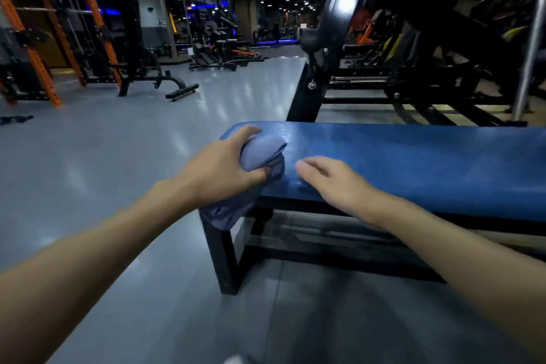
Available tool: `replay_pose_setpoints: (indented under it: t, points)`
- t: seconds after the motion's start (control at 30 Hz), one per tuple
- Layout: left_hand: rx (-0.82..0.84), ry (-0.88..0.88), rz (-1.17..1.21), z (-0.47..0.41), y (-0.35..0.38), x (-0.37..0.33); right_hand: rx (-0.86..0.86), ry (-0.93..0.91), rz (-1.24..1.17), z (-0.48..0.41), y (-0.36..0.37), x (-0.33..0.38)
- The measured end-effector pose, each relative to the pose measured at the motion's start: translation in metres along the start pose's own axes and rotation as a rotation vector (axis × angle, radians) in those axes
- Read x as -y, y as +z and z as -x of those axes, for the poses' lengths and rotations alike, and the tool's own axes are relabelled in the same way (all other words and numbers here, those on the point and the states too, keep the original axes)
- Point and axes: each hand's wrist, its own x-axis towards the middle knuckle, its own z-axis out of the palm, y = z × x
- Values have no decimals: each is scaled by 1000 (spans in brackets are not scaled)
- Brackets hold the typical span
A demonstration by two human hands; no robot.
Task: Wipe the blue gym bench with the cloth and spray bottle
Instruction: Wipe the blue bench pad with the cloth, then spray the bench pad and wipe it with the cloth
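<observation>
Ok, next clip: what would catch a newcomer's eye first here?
The blue gym bench spans centre to right, glossy against the grey floor. At its left end the left hand grips a bunched grey-blue cloth, part hanging over the edge; the right hand is open beside it, above the padding. Orange rack uprights stand far left.

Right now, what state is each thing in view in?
Blue padded gym bench: upright, pad glossy.
Grey-blue fabric cloth: bunched on the bench's end, one part hanging over the edge.
Left hand: grips the cloth.
Right hand: open, blurred, at the pad's front edge.
</observation>
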Motion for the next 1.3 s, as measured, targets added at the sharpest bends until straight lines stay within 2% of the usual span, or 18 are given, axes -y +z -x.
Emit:
replay_pose_setpoints:
  t: [0.1, 0.17, 0.27, 0.37, 0.53, 0.63, 0.77, 0.9, 0.97, 1.13, 1.3]
  points:
    - [71, 124, 94, -34, 28, -64, -40, 60, -322, 16, -50, -8]
    - [123, 188, 152, -56, 62, -96, -66, 94, -394, 28, -81, -29]
    - [160, 233, 222, -87, 114, -143, -191, 143, -346, 39, -128, -67]
    - [279, 333, 270, -122, 157, -199, -352, 194, -298, 50, -186, -98]
    - [528, 469, 451, -175, 173, -320, -595, 331, -231, 101, -297, -92]
    - [699, 516, 603, -193, 149, -413, -727, 389, -216, 149, -375, -49]
    - [771, 569, 664, -213, 85, -565, -885, 452, -65, 226, -495, 49]
    - [851, 774, 631, -214, -2, -746, -1154, 574, -20, 326, -613, 148]
    - [867, 858, 586, -201, -42, -836, -1217, 648, -13, 384, -665, 192]
    - [948, 1103, 628, -150, -113, -1034, -1403, 787, 29, 536, -764, 279]
    - [932, 1204, 671, -102, -147, -1167, -1629, 910, 116, 660, -821, 325]
